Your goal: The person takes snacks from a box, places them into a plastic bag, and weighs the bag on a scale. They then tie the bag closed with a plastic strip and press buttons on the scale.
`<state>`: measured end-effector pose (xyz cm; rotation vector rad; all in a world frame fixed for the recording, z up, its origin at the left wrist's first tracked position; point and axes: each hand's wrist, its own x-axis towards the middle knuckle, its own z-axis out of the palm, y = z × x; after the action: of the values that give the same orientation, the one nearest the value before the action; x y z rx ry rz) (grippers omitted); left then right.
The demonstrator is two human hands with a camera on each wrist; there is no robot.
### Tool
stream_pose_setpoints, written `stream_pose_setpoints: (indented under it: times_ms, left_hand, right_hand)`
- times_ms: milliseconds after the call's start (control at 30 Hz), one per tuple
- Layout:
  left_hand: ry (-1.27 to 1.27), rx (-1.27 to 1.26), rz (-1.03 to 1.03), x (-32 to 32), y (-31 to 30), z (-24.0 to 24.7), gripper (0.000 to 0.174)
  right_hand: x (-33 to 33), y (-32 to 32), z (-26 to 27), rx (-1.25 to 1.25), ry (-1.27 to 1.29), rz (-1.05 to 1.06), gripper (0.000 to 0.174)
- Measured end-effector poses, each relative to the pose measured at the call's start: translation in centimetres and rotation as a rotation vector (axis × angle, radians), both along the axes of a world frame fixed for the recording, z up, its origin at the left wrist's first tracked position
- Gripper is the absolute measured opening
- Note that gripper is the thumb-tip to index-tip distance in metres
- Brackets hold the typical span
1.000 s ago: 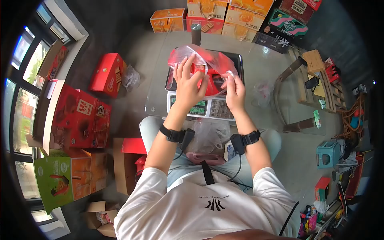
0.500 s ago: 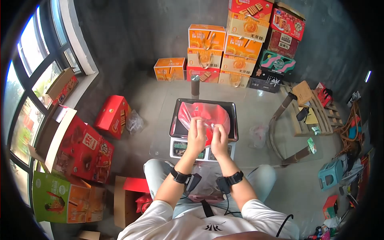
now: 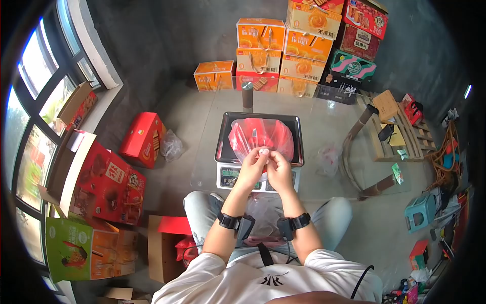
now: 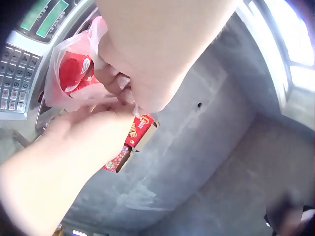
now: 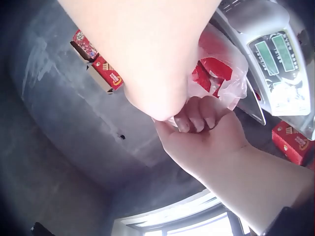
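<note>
A clear plastic bag point(image 3: 277, 130) with red packets inside lies on the black tray point(image 3: 223, 147) of a white weighing scale point(image 5: 265, 96). At the bag's near end, its mouth is gathered into a twist. My left hand point(image 3: 250, 168) pinches this twist from one side, and my right hand point(image 3: 280, 171) pinches it from the other, fingertips close together. Both wrist views show the curled fingers meeting at the thin plastic, partly hidden behind the nearer hand. Green displays and a keypad point(image 4: 17, 73) show on the scale beside the bag.
The scale stands on a glass table point(image 3: 314, 137), with a crumpled plastic bag point(image 3: 329, 158) to its right. Orange boxes point(image 3: 259, 35) are stacked beyond it. Red cartons point(image 3: 143, 139) stand left, and a wooden pallet point(image 3: 402, 142) lies right. An opened carton point(image 3: 162, 253) sits by the left knee.
A second ago the left hand was spread over the bag's opening. Both hands have since come together at the near end, drawing the mouth into a twist. The head view has tilted up.
</note>
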<state>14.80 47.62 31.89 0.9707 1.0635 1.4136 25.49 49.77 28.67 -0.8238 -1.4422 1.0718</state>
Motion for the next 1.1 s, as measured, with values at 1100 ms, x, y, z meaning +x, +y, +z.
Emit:
stream_pose_setpoints:
  times_ms: [1100]
  left_hand:
    - [0.957, 0.551, 0.424, 1.2, -1.2, -2.4, 0.012]
  right_hand:
    - [4.5, -1.2, 0.2, 0.034, -0.426, 0.235, 0.029]
